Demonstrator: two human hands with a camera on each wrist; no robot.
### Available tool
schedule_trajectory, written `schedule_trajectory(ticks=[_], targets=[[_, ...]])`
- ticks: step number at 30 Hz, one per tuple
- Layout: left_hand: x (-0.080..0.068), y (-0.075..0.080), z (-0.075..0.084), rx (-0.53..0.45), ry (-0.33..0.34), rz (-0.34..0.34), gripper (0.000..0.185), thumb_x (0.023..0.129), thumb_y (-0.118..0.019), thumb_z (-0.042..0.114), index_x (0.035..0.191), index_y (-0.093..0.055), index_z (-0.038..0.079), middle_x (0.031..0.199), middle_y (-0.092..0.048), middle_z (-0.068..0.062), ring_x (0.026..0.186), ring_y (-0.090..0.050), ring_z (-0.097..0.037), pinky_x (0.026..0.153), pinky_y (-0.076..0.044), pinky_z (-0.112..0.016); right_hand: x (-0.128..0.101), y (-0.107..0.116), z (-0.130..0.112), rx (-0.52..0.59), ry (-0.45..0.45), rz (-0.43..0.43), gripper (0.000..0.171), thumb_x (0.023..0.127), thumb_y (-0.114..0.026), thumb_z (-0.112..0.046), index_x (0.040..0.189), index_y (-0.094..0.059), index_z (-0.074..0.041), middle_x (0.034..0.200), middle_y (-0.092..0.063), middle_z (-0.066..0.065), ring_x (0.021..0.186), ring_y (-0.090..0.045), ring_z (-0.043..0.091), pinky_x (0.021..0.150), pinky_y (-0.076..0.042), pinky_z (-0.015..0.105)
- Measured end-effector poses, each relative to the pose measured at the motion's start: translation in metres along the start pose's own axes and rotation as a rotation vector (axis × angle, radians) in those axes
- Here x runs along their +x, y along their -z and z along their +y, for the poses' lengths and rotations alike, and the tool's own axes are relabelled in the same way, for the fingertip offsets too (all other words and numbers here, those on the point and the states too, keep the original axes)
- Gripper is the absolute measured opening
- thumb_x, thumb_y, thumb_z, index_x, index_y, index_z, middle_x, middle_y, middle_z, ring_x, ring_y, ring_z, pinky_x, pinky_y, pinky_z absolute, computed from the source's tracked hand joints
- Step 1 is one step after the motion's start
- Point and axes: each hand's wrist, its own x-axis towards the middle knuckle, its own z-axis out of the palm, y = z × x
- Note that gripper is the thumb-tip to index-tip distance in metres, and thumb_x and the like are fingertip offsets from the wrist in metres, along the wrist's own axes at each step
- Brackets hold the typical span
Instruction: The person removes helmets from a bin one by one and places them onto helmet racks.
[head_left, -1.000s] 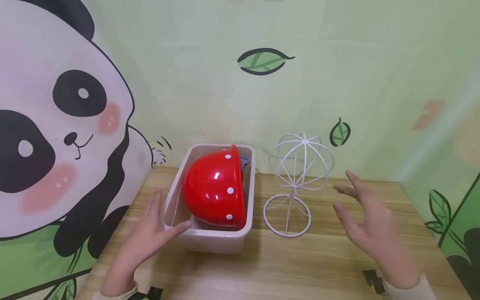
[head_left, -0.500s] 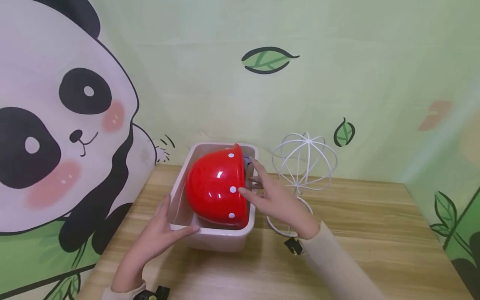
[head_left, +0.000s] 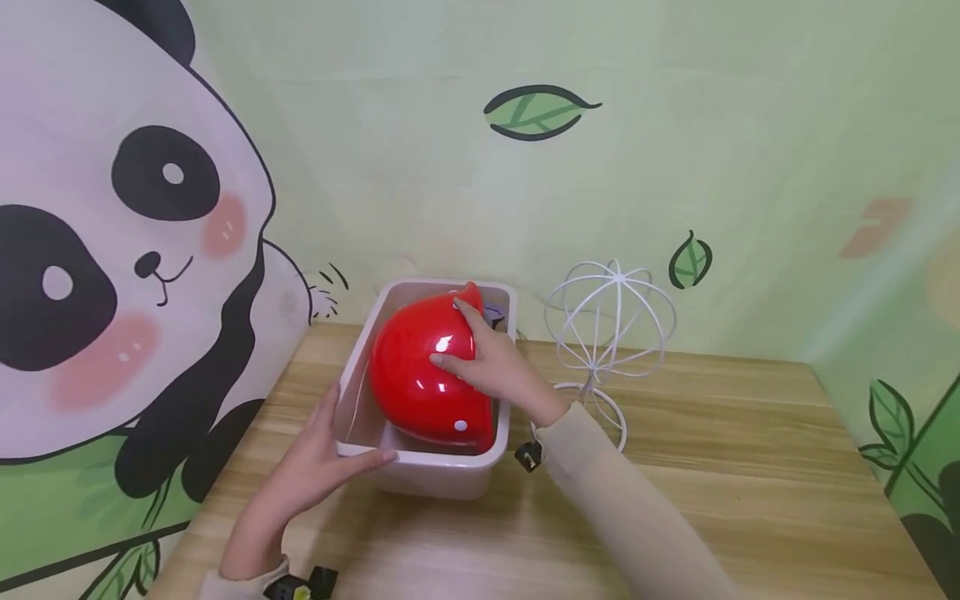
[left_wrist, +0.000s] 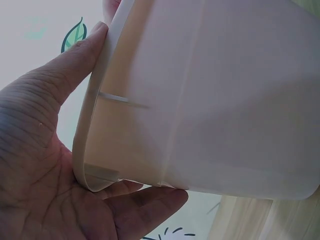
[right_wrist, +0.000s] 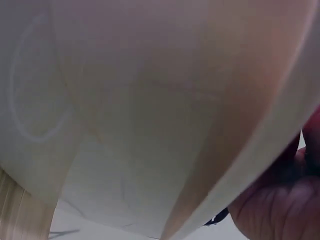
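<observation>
A glossy red hard hat with white rivet dots lies on its side in a white plastic bin. My left hand grips the bin's near left corner, thumb on the front rim, fingers along the left wall. The left wrist view shows the thumb on the lip and fingers under the corner. My right hand holds the hard hat by its brim side, thumb and forefinger spread over the red shell; its other fingers are hidden. In the right wrist view, the bin wall covers most of the picture.
A white wire stand with a globe-shaped top and ring base stands right of the bin, partly behind my right forearm. Something purple-grey shows inside the bin beside the hat. The wooden table meets a green cartoon-printed backdrop.
My right hand came in from the right, past the wire stand, and onto the hard hat. My left hand closed in on the bin's corner and now grips it.
</observation>
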Motion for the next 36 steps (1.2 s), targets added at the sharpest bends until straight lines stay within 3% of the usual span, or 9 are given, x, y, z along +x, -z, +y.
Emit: schedule_trajectory(ticks=[6, 12, 18, 24, 27, 33, 36], targets=[[0.001, 0.000, 0.001, -0.013, 0.006, -0.010, 0.128, 0.065, -0.077, 0.065, 0.156, 0.002, 0.024, 0.160, -0.017, -0.013, 0.140, -0.029, -0.040, 0.087, -0.054, -0.059, 0.001, -0.003, 0.002, -0.024, -0.017, 0.061, 0.076, 0.093, -0.061, -0.041, 0.154, -0.018, -0.031, 0.131, -0.056, 0.007, 0.108, -0.065, 0.024, 0.076, -0.061, 0.040], [0.001, 0.000, 0.002, -0.005, 0.004, -0.015, 0.129, 0.065, -0.077, 0.066, 0.156, 0.003, 0.023, 0.161, -0.015, -0.013, 0.141, -0.027, -0.041, 0.088, -0.053, -0.060, 0.003, -0.002, 0.003, -0.069, -0.029, 0.085, 0.089, 0.084, -0.070, -0.046, 0.154, -0.018, -0.032, 0.127, -0.058, 0.005, 0.109, -0.064, 0.025, 0.076, -0.061, 0.039], [0.000, 0.000, 0.002, -0.032, 0.012, -0.013, 0.129, 0.064, -0.078, 0.064, 0.157, 0.002, 0.024, 0.159, -0.018, -0.013, 0.139, -0.030, -0.040, 0.088, -0.054, -0.057, 0.003, -0.003, 0.005, 0.002, -0.055, 0.083, 0.105, 0.070, -0.083, -0.049, 0.152, -0.018, -0.041, 0.134, -0.051, -0.001, 0.117, -0.057, 0.024, 0.077, -0.061, 0.039], [0.000, 0.000, 0.001, -0.019, 0.006, -0.005, 0.128, 0.064, -0.078, 0.065, 0.157, 0.001, 0.024, 0.160, -0.018, -0.013, 0.140, -0.030, -0.041, 0.088, -0.054, -0.059, 0.001, -0.003, 0.004, 0.128, -0.047, 0.147, 0.099, 0.071, -0.082, -0.048, 0.150, -0.022, -0.045, 0.134, -0.050, -0.003, 0.117, -0.056, 0.022, 0.076, -0.061, 0.038], [0.001, 0.000, 0.001, -0.016, -0.023, 0.002, 0.128, 0.064, -0.079, 0.064, 0.157, 0.000, 0.025, 0.160, -0.018, -0.012, 0.140, -0.030, -0.041, 0.086, -0.054, -0.059, -0.002, 0.002, 0.000, 0.174, -0.006, 0.184, 0.096, 0.073, -0.081, -0.047, 0.148, -0.021, -0.049, 0.136, -0.049, -0.003, 0.117, -0.057, 0.021, 0.078, -0.061, 0.037], [0.002, 0.001, 0.001, -0.059, -0.111, 0.023, 0.121, 0.064, -0.082, 0.059, 0.154, -0.003, 0.039, 0.160, -0.019, -0.003, 0.142, -0.029, -0.035, 0.089, -0.051, -0.062, -0.017, 0.025, -0.024, 0.301, 0.162, 0.264, 0.088, 0.077, -0.079, -0.042, 0.147, -0.026, -0.049, 0.137, -0.050, -0.003, 0.121, -0.055, 0.020, 0.084, -0.059, 0.037], [0.002, 0.001, 0.001, -0.074, -0.111, 0.017, 0.121, 0.066, -0.081, 0.058, 0.155, -0.002, 0.035, 0.159, -0.021, -0.004, 0.141, -0.031, -0.035, 0.091, -0.050, -0.063, -0.030, 0.040, -0.041, 0.429, 0.216, 0.307, 0.083, 0.081, -0.077, -0.035, 0.148, -0.029, -0.045, 0.139, -0.049, -0.004, 0.123, -0.054, 0.019, 0.086, -0.058, 0.038]])
